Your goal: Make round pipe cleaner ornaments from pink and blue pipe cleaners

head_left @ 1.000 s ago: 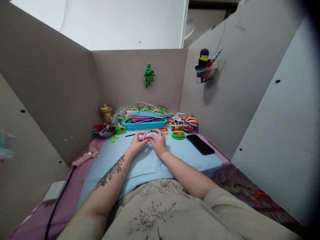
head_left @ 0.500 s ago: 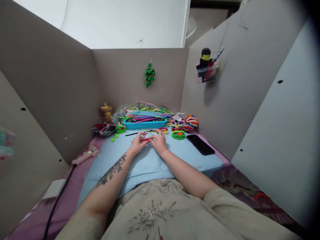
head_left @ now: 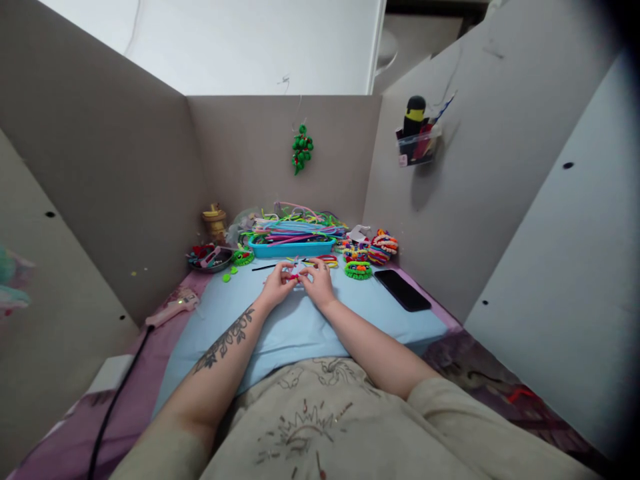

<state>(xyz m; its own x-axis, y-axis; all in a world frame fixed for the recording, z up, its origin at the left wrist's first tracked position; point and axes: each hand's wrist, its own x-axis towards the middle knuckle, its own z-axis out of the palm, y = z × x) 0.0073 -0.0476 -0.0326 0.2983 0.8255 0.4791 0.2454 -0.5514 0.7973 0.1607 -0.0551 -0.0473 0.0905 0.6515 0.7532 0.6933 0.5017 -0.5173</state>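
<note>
Over the blue cloth (head_left: 300, 320), my left hand (head_left: 279, 285) and my right hand (head_left: 317, 283) meet, thumbs and fingertips pinched together. Between them they grip a small bright pink pipe cleaner piece (head_left: 295, 277), partly covered by the fingers. Something pale lilac shows just behind it, too small to make out. Just beyond my left hand lies a black pipe cleaner (head_left: 263, 268). Red and yellow pipe cleaners (head_left: 328, 259) lie past my right hand. A blue tray (head_left: 293, 249) heaped with many-coloured pipe cleaners (head_left: 295, 230) stands behind both hands.
At right lie a phone (head_left: 403, 290), a green fuzzy ring (head_left: 358, 270) and a colourful bundle (head_left: 383, 247). To the left are a metal bowl (head_left: 213, 264), small green pieces (head_left: 227, 277) and a pink glue gun (head_left: 175, 309) with a black cord. Grey panels (head_left: 280, 153) enclose the table.
The view has shifted very slightly. My hands keep nearly the same place, with the fingers moving a little around the pink piece.
</note>
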